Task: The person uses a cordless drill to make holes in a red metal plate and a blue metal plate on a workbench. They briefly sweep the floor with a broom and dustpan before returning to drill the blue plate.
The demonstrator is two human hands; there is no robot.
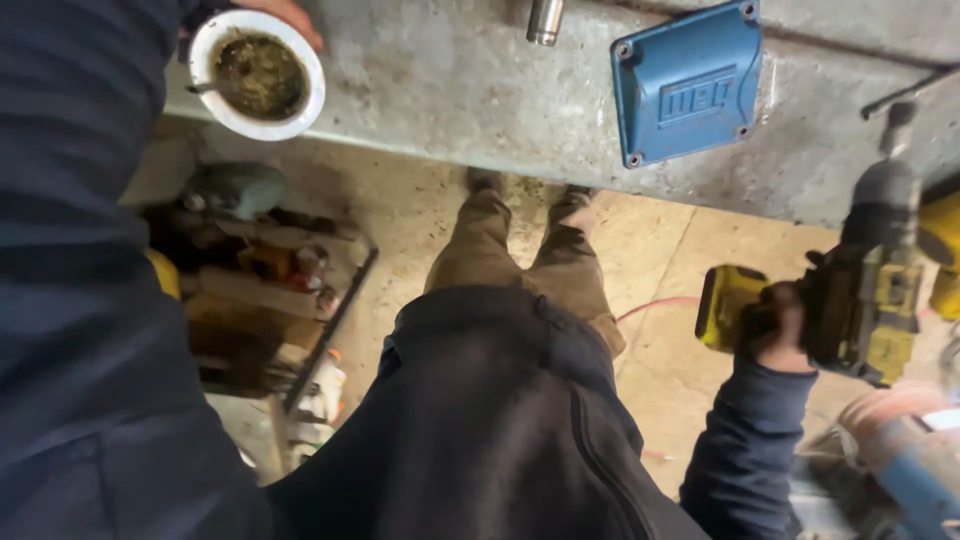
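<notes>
Head view looking straight down the person's own body: dark jacket, tan trousers, boots at the foot of a grey concrete bench (470, 90) running across the far side. Right hand (775, 325), at right, wrapped closed around the handle of a yellow-and-black power drill (860, 300); fingers curled tight on the grip, dark blue sleeve below it. Drill points away toward the bench edge, its dark nose and bit up near the far right, the yellow battery block (725, 305) just left of the hand. Left hand (285, 15) at far top left, mostly hidden by the sleeve and cut by the frame edge; only fingertips show, lying on the rim of a white cup (258, 75), so cannot tell if it grips or just rests. Cup sits on the left end of the bench, filled with green-brown herb mash, a metal straw (200, 88) poking out on its left side. Further right on the bench: a small steel cylinder (545, 20) at the far edge, then a blue metal cover plate (688, 85) with bolt holes at its corners, lying flat, well apart from the cup. Below the bench at left, a low shelf (270, 300) cluttered with parts, blurry. Thin red hose (655, 305) on the tan floor between legs and drill. Blue and orange-pink machine (900, 450) at near right corner, blurred.
</notes>
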